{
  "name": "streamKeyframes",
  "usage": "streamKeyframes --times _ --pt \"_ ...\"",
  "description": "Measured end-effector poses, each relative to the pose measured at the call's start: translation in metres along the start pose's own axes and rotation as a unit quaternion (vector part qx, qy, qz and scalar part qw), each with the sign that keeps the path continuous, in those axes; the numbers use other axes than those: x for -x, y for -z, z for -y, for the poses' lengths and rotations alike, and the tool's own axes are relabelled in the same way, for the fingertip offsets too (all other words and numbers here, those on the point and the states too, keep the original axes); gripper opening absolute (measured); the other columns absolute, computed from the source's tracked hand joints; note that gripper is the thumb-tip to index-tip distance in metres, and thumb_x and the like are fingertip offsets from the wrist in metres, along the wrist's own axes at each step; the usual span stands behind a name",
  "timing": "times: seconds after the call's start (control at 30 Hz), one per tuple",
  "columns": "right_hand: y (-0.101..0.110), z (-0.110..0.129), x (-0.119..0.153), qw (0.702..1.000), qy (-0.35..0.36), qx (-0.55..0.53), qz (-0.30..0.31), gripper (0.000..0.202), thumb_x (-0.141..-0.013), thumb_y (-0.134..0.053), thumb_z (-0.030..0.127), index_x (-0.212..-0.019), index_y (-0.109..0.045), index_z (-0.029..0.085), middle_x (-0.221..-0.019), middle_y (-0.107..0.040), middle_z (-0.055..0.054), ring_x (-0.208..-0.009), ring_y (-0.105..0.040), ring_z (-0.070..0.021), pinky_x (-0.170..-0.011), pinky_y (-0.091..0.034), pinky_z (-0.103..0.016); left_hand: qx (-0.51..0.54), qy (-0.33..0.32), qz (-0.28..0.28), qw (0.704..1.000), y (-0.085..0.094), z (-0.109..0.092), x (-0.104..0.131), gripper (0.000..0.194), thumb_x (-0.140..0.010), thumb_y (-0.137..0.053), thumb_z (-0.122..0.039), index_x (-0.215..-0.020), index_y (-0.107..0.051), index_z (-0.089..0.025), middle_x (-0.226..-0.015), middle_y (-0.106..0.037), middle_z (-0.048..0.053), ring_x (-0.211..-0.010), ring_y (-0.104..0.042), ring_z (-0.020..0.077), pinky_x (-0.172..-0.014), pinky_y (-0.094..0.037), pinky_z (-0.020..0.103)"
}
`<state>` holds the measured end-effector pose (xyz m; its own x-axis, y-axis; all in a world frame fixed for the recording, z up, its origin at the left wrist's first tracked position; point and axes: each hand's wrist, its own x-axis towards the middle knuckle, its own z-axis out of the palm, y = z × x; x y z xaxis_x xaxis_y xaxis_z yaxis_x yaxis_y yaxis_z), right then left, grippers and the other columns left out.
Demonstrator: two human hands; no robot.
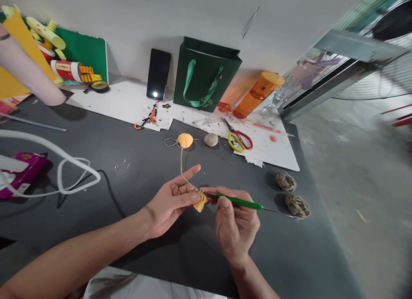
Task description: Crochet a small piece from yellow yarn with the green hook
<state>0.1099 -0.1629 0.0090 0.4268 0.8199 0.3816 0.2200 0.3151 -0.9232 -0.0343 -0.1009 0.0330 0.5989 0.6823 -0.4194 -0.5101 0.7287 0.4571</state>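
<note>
My left hand [174,200] pinches a small yellow crochet piece [200,203] between thumb and fingers, its index finger stretched out with yarn running over it. The yarn leads up to a yellow yarn ball [184,140] on the grey table. In my right hand [236,224] is a crochet hook with a green handle [241,202], held like a pen. Its tip meets the crochet piece near my left thumb, and its other metal end points right. Beside the yellow ball lies a small beige yarn ball [211,139].
Scissors [238,138] with red and yellow handles lie behind my right hand. Two olive yarn bundles [286,181] sit near the table's right edge. At the back stand a phone [159,74], a green paper bag [206,73] and an orange bottle [258,94]. A white cable [79,161] loops at left.
</note>
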Motion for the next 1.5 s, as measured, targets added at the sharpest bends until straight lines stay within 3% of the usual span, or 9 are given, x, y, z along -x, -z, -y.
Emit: streamKeyframes --times 0.17,0.47,0.57,0.77,1.07,1.3,1.5 --pt "0.006 -0.005 0.003 0.999 -0.022 0.017 -0.036 0.009 -0.100 -0.060 0.031 -0.101 -0.066 0.024 -0.086 -0.074 -0.002 -0.066 -0.070 -0.0160 -0.065 -0.057 -0.033 -0.008 -0.003 0.007 1.000 -0.001 -0.001 0.000 0.074 -0.061 -0.097 -0.017 -0.130 -0.071 -0.020 -0.063 -0.068 -0.008 -0.063 -0.063 0.0090 -0.074 -0.049 0.027" --pt "-0.007 0.006 -0.012 0.988 -0.082 -0.133 0.015 0.014 -0.105 -0.052 0.038 -0.098 -0.059 0.028 -0.068 -0.072 0.003 -0.051 -0.067 -0.0155 -0.053 -0.053 -0.029 -0.005 0.017 0.037 0.999 0.001 0.000 0.000 0.056 -0.063 -0.095 -0.019 -0.117 -0.079 -0.023 -0.071 -0.073 -0.003 -0.071 -0.067 0.0123 -0.078 -0.048 0.030" --pt "-0.007 0.006 -0.014 0.986 -0.097 -0.135 0.015 0.016 -0.104 -0.053 0.041 -0.098 -0.058 0.027 -0.066 -0.071 0.002 -0.048 -0.066 -0.0156 -0.052 -0.053 -0.029 -0.008 0.026 0.043 0.999 0.002 -0.001 -0.001 0.052 -0.063 -0.095 -0.021 -0.114 -0.080 -0.022 -0.075 -0.074 -0.001 -0.074 -0.067 0.0125 -0.083 -0.047 0.031" --pt "0.001 0.002 -0.006 0.997 -0.064 -0.047 -0.012 0.012 -0.103 -0.055 0.038 -0.099 -0.059 0.027 -0.077 -0.074 -0.002 -0.059 -0.070 -0.0172 -0.056 -0.054 -0.031 -0.021 0.011 0.042 0.999 0.004 -0.001 -0.001 0.056 -0.068 -0.091 -0.017 -0.121 -0.077 -0.023 -0.070 -0.065 -0.005 -0.076 -0.064 0.0129 -0.086 -0.046 0.034" --pt "-0.007 0.006 -0.019 0.967 -0.146 -0.197 0.065 0.023 -0.099 -0.062 0.049 -0.093 -0.062 0.027 -0.064 -0.075 0.003 -0.046 -0.066 -0.0163 -0.054 -0.057 -0.031 -0.007 0.006 0.094 0.995 0.002 0.000 -0.001 0.051 -0.068 -0.091 -0.017 -0.117 -0.079 -0.021 -0.071 -0.070 -0.002 -0.073 -0.066 0.0146 -0.079 -0.046 0.032" --pt "-0.012 0.002 -0.013 0.976 -0.108 -0.187 0.041 0.020 -0.089 -0.076 0.046 -0.087 -0.072 0.026 -0.072 -0.077 0.001 -0.054 -0.072 -0.0160 -0.048 -0.055 -0.025 -0.027 0.013 0.061 0.998 0.002 0.001 0.001 0.054 -0.068 -0.093 -0.018 -0.119 -0.078 -0.028 -0.103 -0.079 0.004 -0.087 -0.067 0.0157 -0.088 -0.046 0.034" --pt "-0.011 -0.002 -0.012 0.983 -0.104 -0.153 0.003 0.017 -0.093 -0.072 0.041 -0.087 -0.073 0.024 -0.079 -0.077 -0.001 -0.067 -0.076 -0.0178 -0.058 -0.060 -0.028 -0.059 -0.019 0.033 0.998 0.002 0.003 0.001 0.066 -0.064 -0.091 -0.010 -0.125 -0.076 -0.029 -0.082 -0.065 -0.003 -0.084 -0.060 0.0133 -0.087 -0.046 0.034"
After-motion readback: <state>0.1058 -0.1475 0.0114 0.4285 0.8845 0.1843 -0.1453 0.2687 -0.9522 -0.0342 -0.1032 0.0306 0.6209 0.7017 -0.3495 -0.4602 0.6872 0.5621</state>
